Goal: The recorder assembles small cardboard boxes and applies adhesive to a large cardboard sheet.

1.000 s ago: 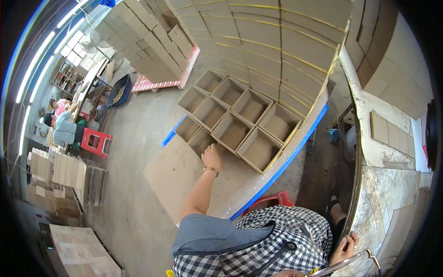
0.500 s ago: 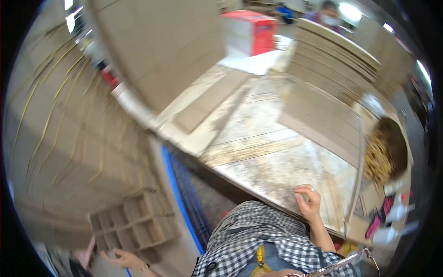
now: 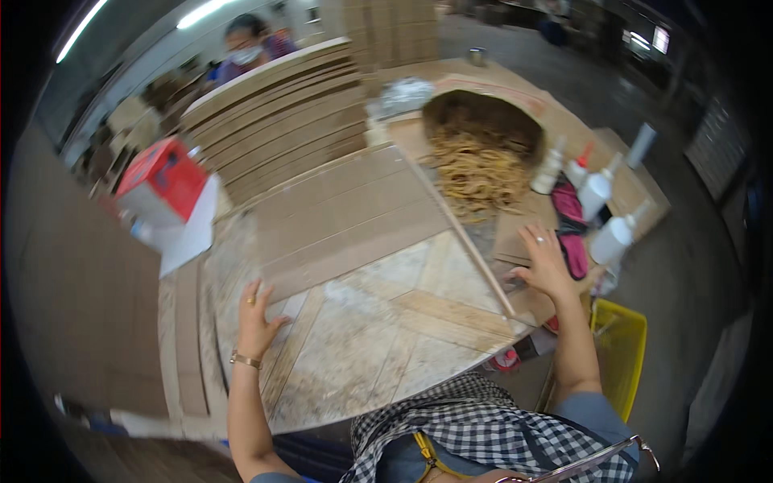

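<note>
My left hand [image 3: 256, 324] is over the left part of the worktable [image 3: 362, 354], fingers apart and holding nothing. Just beyond it lies a flat cardboard sheet [image 3: 354, 217] with parallel score lines across it. My right hand [image 3: 546, 264], also empty with its fingers spread, is beside small brown cardboard pieces [image 3: 515, 233] at the table's right side. Whether either hand touches the surface beneath it I cannot tell. A wooden strip [image 3: 463, 237] runs between the cardboard sheet and my right hand.
Yellow-brown bands [image 3: 483, 169] spill from a sack. White squeeze bottles [image 3: 612, 239] and pink-black gloves [image 3: 572, 253] stand or lie at the right. Stacked cardboard [image 3: 282, 121] rises behind, near a masked person [image 3: 245, 52]. A red-white box [image 3: 165, 181] is left; a yellow crate [image 3: 624, 350] sits below right.
My view has swung to the right. My left hand has left the area beside a cardboard divider and come over the table. My right hand has moved to the small cardboard pieces, its fingers now spread.
</note>
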`<state>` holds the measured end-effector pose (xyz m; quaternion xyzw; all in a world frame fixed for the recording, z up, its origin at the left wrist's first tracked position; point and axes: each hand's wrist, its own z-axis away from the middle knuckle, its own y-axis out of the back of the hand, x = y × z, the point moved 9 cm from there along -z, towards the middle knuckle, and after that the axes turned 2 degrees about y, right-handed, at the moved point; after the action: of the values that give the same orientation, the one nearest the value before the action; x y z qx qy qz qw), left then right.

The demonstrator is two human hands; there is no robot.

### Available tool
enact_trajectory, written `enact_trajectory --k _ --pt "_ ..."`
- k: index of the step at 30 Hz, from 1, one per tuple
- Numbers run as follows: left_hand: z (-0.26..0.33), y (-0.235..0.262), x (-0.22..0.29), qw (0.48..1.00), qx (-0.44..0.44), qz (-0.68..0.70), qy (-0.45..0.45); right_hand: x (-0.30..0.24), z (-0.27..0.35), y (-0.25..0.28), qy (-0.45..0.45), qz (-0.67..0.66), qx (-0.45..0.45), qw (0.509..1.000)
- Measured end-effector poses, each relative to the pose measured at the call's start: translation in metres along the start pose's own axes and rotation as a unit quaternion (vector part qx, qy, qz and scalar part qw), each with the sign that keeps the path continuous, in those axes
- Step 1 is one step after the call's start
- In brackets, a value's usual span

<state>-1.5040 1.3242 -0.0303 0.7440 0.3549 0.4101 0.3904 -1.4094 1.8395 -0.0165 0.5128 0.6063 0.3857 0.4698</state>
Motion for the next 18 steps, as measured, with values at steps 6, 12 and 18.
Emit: enact_trajectory --k 6,12,18 --pt "-0.031 -0.047 -0.01 0.98 0.019 -0.158 -0.119 0.067 -0.014 -0.042 -0.084 -0.007 -0.121 0.989" --pt "-0.028 -0.042 -0.015 0.953 0.062 -0.298 -0.005 0.061 -0.034 -0.038 -0.131 -0.02 -0.221 0.966" --pt "-0.035 -0.1 -0.059 0.771 0.017 0.549 0.321 0.057 -0.042 -0.038 -0.089 0.029 -0.206 0.974"
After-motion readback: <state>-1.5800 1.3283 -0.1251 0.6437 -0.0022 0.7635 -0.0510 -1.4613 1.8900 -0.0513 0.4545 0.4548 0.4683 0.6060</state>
